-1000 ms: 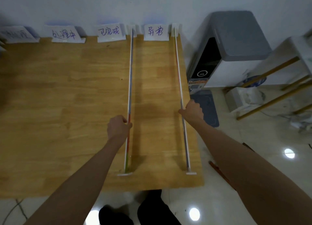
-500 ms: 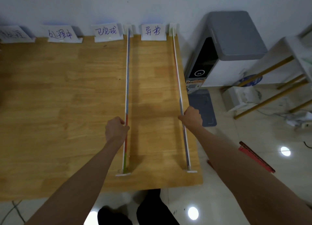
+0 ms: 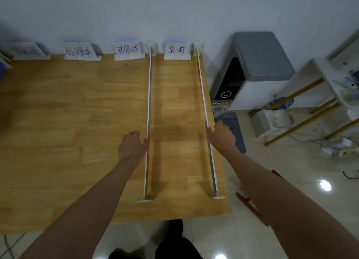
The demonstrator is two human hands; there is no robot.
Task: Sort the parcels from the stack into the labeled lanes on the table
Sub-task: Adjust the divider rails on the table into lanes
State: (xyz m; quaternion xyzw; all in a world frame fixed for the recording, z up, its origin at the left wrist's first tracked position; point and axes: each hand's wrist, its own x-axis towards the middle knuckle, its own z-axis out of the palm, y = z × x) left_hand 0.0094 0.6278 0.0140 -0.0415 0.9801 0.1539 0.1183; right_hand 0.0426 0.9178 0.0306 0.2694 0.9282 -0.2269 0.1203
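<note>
**Two hands on the lane dividers of a wooden sorting surface**

Seen from above, a person's left hand [image 3: 132, 145] rests beside the left divider strip [image 3: 148, 122], its grip loosely curled with the thumb touching the strip. The right hand [image 3: 221, 135] lies against the right divider strip [image 3: 206, 122], fingers curled over the outer side; whether they clasp it cannot be told. Between the strips runs one lane of the wooden surface [image 3: 68, 122]. Four handwritten label cards [image 3: 176, 50] stand along the far edge by the wall. A grey appliance [image 3: 256, 68] stands on the floor to the right. No parcels are visible.
</note>
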